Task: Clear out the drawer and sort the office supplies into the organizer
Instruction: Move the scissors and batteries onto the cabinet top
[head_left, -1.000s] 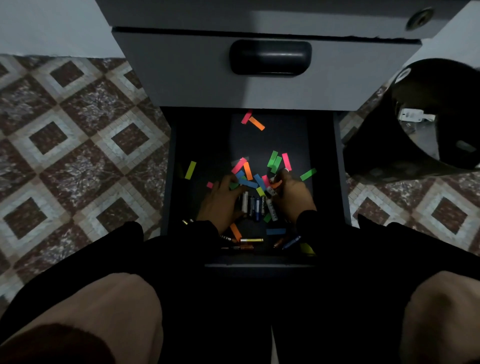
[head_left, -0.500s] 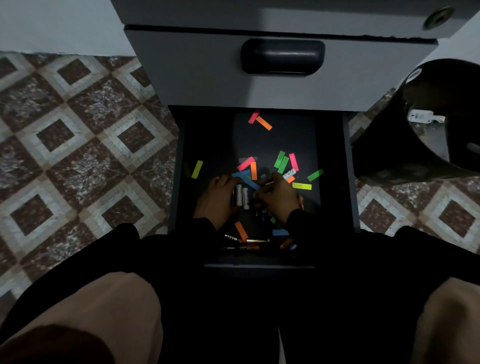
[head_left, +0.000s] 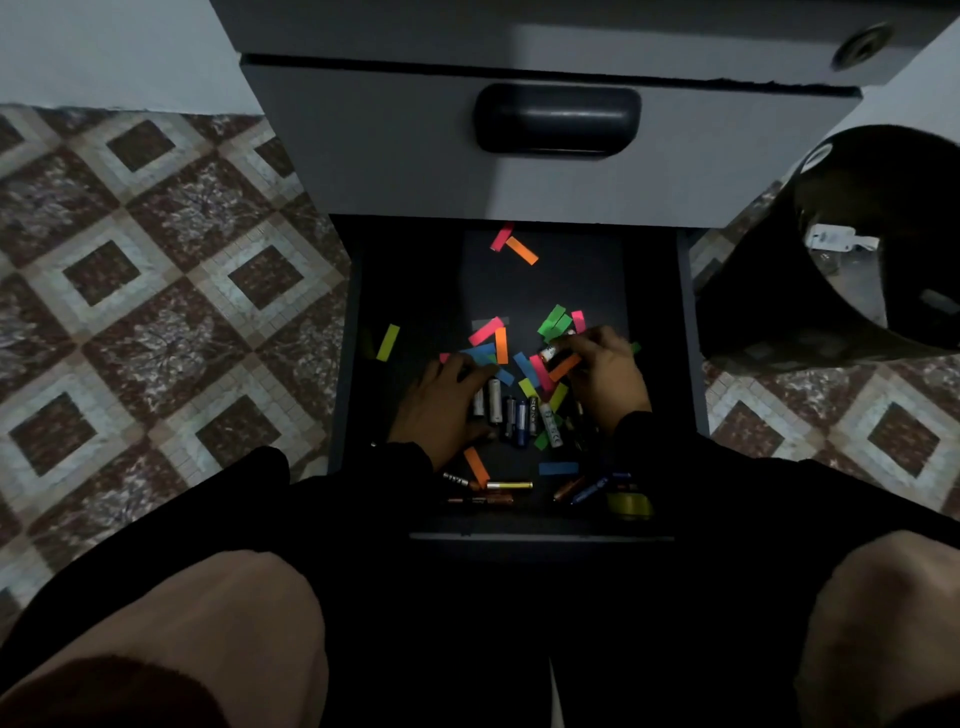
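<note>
The open dark drawer (head_left: 654, 312) holds several bright sticky-note strips (head_left: 519, 249) and loose batteries. A row of batteries (head_left: 519, 415) lies side by side in the middle. My left hand (head_left: 441, 405) rests palm down on the drawer floor, its fingers and thumb touching the left end of that row. My right hand (head_left: 610, 374) sits just right of the row, above it, and pinches one small battery (head_left: 549, 354) at its fingertips over the coloured strips. More batteries (head_left: 509, 486) and a yellow tape roll (head_left: 628, 504) lie along the drawer's near edge.
Above the open drawer is a shut grey drawer with a dark handle (head_left: 556, 119). A black bin (head_left: 831, 260) stands on the tiled floor (head_left: 156, 312) to the right. My knees fill the bottom of the view.
My right hand has come off the battery row and moved up and right with one battery pinched. The row shows again beside my left hand, which has barely moved.
</note>
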